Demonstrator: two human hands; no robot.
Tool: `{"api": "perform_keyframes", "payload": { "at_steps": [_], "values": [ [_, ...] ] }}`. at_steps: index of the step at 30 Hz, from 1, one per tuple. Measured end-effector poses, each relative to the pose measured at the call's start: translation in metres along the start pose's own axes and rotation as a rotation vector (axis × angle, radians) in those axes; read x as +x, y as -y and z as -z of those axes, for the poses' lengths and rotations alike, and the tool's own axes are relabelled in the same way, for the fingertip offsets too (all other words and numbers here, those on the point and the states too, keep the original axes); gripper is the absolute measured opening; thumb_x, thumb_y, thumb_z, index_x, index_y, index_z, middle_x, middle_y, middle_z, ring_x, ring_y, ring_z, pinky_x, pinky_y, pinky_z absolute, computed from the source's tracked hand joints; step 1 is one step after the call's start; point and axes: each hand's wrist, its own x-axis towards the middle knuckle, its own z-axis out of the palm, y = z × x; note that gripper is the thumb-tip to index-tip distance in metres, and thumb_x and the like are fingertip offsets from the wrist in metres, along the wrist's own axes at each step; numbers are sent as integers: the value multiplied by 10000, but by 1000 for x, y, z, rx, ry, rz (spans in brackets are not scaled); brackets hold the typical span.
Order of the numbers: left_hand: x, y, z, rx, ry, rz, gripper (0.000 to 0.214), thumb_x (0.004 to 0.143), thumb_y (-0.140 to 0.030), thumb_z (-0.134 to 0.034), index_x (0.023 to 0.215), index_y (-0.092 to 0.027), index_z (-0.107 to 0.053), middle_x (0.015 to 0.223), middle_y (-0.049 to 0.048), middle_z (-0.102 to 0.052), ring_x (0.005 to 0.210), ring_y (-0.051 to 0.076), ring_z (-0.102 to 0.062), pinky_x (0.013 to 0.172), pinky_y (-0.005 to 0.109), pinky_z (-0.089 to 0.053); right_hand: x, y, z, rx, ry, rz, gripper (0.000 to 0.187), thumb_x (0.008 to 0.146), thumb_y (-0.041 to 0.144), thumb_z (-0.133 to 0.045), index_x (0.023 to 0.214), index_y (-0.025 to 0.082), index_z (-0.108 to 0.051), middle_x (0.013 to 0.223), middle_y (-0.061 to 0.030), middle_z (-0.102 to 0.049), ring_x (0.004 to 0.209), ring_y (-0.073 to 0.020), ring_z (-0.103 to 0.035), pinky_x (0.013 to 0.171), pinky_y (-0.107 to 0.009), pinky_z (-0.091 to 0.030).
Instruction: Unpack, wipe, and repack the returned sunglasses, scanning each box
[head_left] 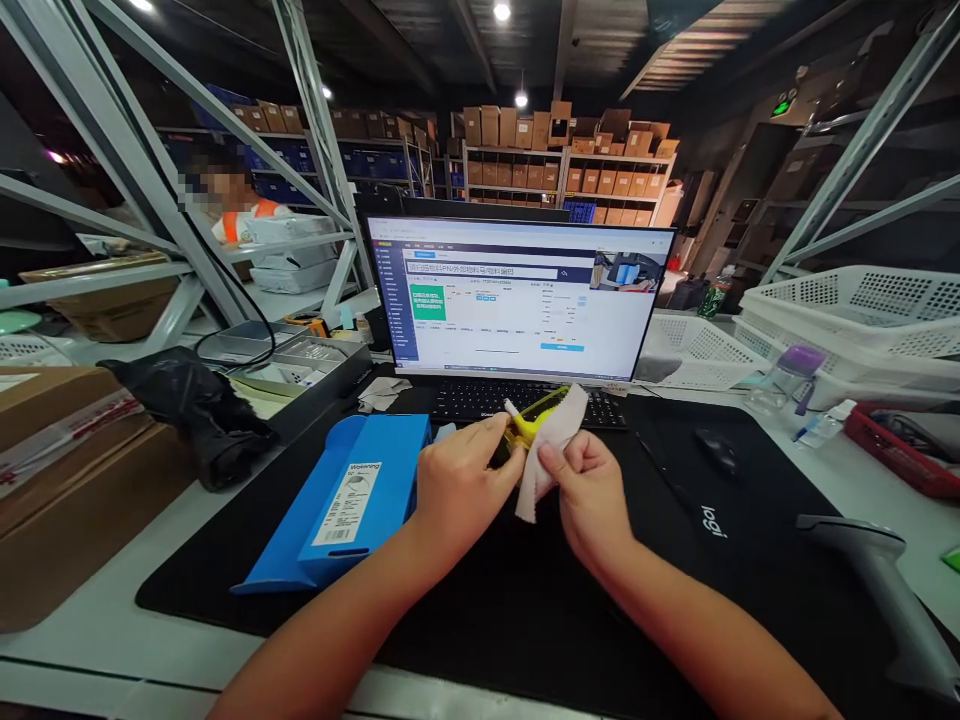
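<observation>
Between my hands, in front of the keyboard (480, 398), is a small yellow object (532, 425) with a clear yellowish part; its kind I cannot make out. My left hand (466, 470) pinches it from the left, fingers closed. My right hand (596, 485) is closed on a white cloth or tissue (556, 440), which lies against the yellow object and hides part of it. Just left of my left hand lies a blue cardboard box (390, 450) with its flap out and a white printed label (347, 503).
A monitor (517, 300) stands behind the keyboard. On the right are a mouse (716, 452), a barcode scanner (877, 580), white baskets (855, 310) and a red tray (900, 450). A cardboard box (67, 480) and black plastic bag (195, 410) sit left. A person (240, 215) is beyond the frame.
</observation>
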Motion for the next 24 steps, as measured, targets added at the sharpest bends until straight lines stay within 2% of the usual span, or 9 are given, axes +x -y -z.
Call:
{"api": "perform_keyframes", "payload": {
  "at_steps": [4,8,10,12,15,17,19,21,24],
  "values": [
    [6,2,5,-48,47,-71,171,866,-173,-632,1016,-162,-711,939,79,-815,770,208,-782,680,275,-627,25,27,9,139,-4,-128,674,500,351,-969,601,209,-318,575,64,-530,529,-86,-454,519,-206,-384],
    [16,11,18,-101,143,-156,163,873,-184,-631,1018,-164,-705,939,66,-813,765,205,-776,655,278,-603,42,45,30,-41,112,-107,666,497,364,-969,577,212,-325,504,86,-442,475,-71,-376,474,-201,-306],
    [21,15,28,-128,281,-224,153,886,-193,-628,1022,-179,-698,927,47,-806,765,192,-766,649,271,-582,46,53,42,-296,294,-58,604,553,382,-948,555,216,-367,497,76,-438,471,-80,-357,460,-219,-272],
    [24,15,35,-144,457,-297,102,895,-186,-627,971,-189,-694,876,29,-788,758,182,-751,655,268,-570,44,61,50,-611,550,45,520,623,357,-919,531,209,-429,519,49,-479,519,-104,-407,496,-241,-298],
    [22,8,34,-168,634,-431,74,894,-144,-629,889,-192,-684,819,16,-762,754,185,-739,788,310,-597,31,62,46,-959,859,242,429,733,264,-842,533,200,-467,555,31,-532,605,-126,-474,596,-261,-345],
    [18,5,27,-157,649,-499,127,882,-76,-617,902,-176,-692,844,31,-773,791,202,-748,887,362,-600,20,54,35,-1064,839,341,412,783,198,-763,544,201,-428,535,41,-503,588,-121,-450,609,-265,-327],
    [16,8,20,-131,603,-490,148,878,-56,-614,941,-158,-702,909,62,-788,857,225,-759,900,387,-605,12,44,25,-1092,681,375,414,801,174,-705,557,205,-372,532,44,-460,574,-118,-403,588,-266,-294],
    [17,15,17,-149,554,-432,117,900,-126,-631,978,-168,-708,972,74,-793,916,233,-762,888,378,-611,11,39,21,-1047,604,293,436,807,201,-695,581,213,-323,545,50,-419,569,-114,-362,552,-258,-265],
    [21,27,21,-258,525,-355,128,912,-217,-639,1004,-218,-728,992,41,-799,909,204,-765,901,334,-600,17,45,28,-935,722,75,486,810,256,-725,610,221,-284,572,67,-369,553,-93,-308,505,-244,-236]
  ]
}}
